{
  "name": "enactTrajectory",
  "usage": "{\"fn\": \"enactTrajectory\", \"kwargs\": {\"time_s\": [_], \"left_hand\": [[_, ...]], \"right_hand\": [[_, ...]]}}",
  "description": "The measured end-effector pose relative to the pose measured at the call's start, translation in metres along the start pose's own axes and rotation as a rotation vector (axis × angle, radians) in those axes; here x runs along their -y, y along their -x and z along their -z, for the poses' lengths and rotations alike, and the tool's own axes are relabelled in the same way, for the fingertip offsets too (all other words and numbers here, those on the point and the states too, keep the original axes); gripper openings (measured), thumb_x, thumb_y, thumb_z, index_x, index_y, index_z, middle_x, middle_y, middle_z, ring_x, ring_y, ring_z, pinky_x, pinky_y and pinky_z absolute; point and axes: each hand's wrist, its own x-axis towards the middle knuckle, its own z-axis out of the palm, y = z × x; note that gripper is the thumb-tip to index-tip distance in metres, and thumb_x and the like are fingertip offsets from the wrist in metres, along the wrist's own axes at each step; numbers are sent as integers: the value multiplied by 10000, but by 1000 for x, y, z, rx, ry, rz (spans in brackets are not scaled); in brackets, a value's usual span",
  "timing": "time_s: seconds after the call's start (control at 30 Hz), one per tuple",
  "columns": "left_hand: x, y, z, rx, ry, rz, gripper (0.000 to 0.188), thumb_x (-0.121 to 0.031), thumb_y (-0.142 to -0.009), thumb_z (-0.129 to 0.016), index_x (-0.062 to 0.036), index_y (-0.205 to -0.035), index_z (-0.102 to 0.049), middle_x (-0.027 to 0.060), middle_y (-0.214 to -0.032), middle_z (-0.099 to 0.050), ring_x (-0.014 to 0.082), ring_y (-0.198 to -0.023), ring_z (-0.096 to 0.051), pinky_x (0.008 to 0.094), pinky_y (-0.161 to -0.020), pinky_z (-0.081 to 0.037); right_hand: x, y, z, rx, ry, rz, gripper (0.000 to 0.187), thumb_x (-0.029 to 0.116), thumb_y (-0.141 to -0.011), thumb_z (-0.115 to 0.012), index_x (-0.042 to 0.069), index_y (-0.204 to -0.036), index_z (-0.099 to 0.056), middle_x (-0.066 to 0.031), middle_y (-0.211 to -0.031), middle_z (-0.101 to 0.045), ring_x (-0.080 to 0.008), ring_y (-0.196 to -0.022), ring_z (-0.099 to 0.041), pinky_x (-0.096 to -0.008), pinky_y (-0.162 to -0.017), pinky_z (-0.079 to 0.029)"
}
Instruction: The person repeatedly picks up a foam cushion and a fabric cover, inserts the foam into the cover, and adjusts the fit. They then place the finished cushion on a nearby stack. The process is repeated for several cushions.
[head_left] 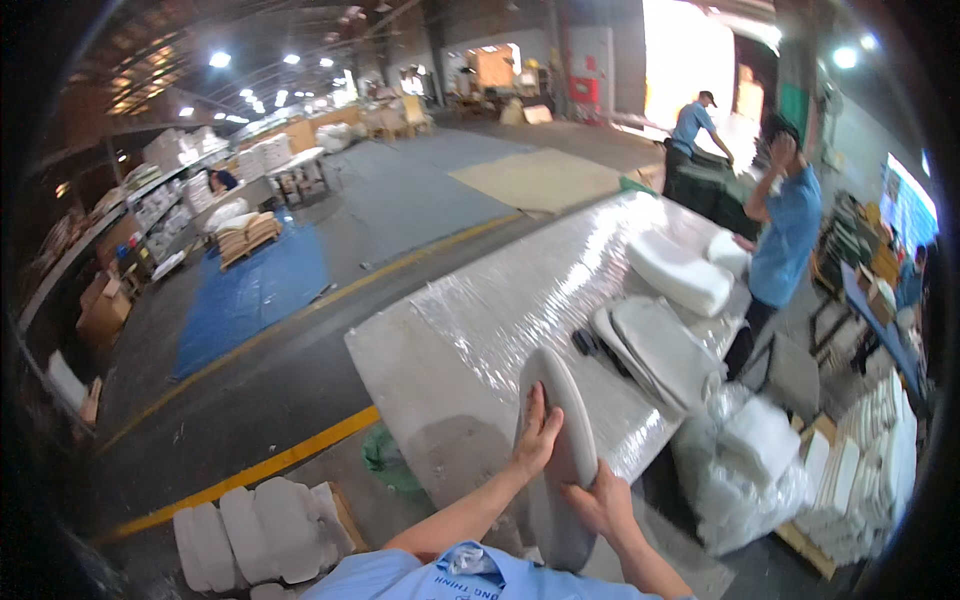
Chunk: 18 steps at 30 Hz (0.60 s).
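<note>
A flat grey seat cushion with rounded ends (pixel 570 450) stands on edge in front of my chest, over the near part of the table. My left hand (pixel 540 432) presses its fingers against the cushion's left face. Lower down, my right hand (pixel 603 500) grips the right-hand edge, its thumb across the near side. Just beyond lie several stacked grey cushions (pixel 665 350) on the plastic-wrapped table (pixel 480 330). A small dark object (pixel 590 343) rests beside that stack.
White foam rolls (pixel 680 272) lie on the table's far right. A co-worker in blue (pixel 788 230) stands there; another person (pixel 692 130) bends farther back. A clear bag of foam (pixel 740 470) and stacked pads (pixel 865 470) sit right. Grey cushions (pixel 262 530) lie at lower left.
</note>
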Motion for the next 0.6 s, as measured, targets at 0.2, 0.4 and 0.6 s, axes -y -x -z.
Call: {"fn": "enactTrajectory", "kwargs": {"time_s": [0.2, 0.4, 0.6], "left_hand": [[67, 5, 6, 61, 383, 279, 753, -523, -1139, -309, -62, -1691, -87, 123, -1758, -134, 257, -1601, -175, 364, -1296, -163], [61, 14, -14, 131, 462, 306, 712, -518, -1147, -272, -82, -1692, -131, 90, -1747, -186, 244, -1598, -189, 373, -1299, -162], [102, 4, -2, 111, 560, 269, 752, -546, -1136, -281, -88, -1697, -79, 93, -1758, -132, 249, -1611, -141, 387, -1305, -148]], "right_hand": [[-33, -11, -59, 169, -221, -65, 656, 463, -974, -646, -43, -1382, -561, -237, -1036, -757, -380, -980, -748, -451, -867, -573], [-90, -80, -86, -20, -823, 75, 665, 490, -1126, -424, 61, -1628, -345, -155, -1624, -424, -251, -1515, -378, -389, -1246, -286], [-65, -147, -110, 56, -987, 106, 794, 618, -1108, -292, 96, -1693, -161, -114, -1742, -206, -258, -1609, -162, -405, -1308, -130]]}}
